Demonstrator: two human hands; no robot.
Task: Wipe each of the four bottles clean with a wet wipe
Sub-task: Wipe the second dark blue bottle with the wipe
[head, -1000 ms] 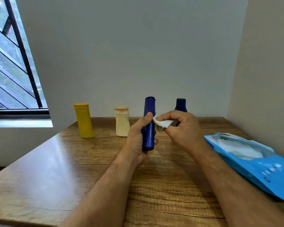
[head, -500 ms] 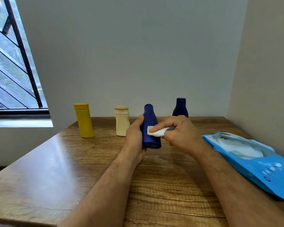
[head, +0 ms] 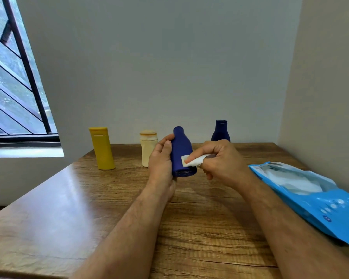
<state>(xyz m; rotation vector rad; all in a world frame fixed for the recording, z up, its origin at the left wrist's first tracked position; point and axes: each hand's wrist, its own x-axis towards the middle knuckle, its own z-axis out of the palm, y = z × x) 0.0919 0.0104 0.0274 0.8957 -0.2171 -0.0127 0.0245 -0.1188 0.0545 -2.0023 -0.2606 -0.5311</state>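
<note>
My left hand (head: pixel 161 161) grips a dark blue bottle (head: pixel 180 150) above the wooden table (head: pixel 69 208), its neck pointing up and away. My right hand (head: pixel 220 162) holds a folded white wet wipe (head: pixel 191 160) and presses it against the bottle's right side near the base. A second dark blue bottle (head: pixel 220 131) stands at the back behind my right hand. A cream bottle (head: pixel 147 148) stands left of my left hand, partly hidden by it. Further left stands a yellow bottle (head: pixel 102 148).
A blue pack of wet wipes (head: pixel 314 200) lies open on the right side of the table, close to the side wall. The back wall runs just behind the bottles. A barred window (head: pixel 12 81) is at the left.
The held blue bottle has been turned from edge-on to its broad face and lowered. My right hand with the wipe has moved down from near the neck to the lower body.
</note>
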